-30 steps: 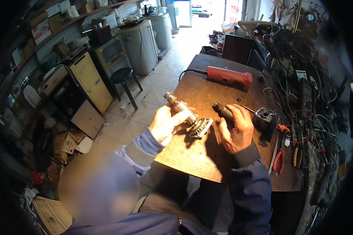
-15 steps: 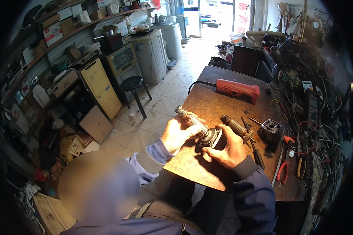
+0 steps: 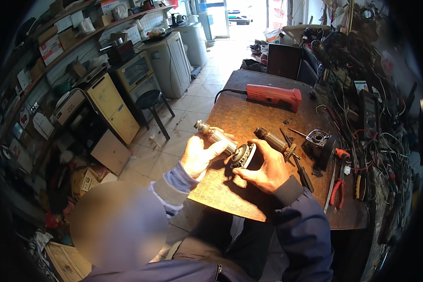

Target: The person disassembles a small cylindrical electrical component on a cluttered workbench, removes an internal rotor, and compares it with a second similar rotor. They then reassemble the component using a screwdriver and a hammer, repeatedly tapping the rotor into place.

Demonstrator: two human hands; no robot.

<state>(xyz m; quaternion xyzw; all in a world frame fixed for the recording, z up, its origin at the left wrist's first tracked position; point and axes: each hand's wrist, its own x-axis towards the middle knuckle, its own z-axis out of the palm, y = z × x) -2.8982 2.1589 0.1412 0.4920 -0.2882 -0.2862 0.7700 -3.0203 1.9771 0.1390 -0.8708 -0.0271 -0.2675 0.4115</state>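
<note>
My left hand (image 3: 196, 157) is closed around a silvery motor armature (image 3: 219, 140), tilted with its narrow end up and to the left. At its lower end is a round finned metal piece (image 3: 242, 155) with a plate, gripped between the thumb and fingers of my right hand (image 3: 268, 169). A darker second armature (image 3: 271, 138) lies on the brown workbench (image 3: 211, 183) just beyond my right hand, with a dark-handled screwdriver (image 3: 305, 179) to its right.
A red power-tool body (image 3: 272, 96) with a cord lies at the bench's far end. A metal housing (image 3: 318, 137), red-handled pliers (image 3: 335, 191), a multimeter (image 3: 369, 110) and tangled wires crowd the right. A black stool (image 3: 148, 101) and appliances stand along the left, shelves above.
My right hand has left the darker armature, which now lies on the bench, and has moved left onto the finned end of the armature in my left hand. The view has shifted slightly.
</note>
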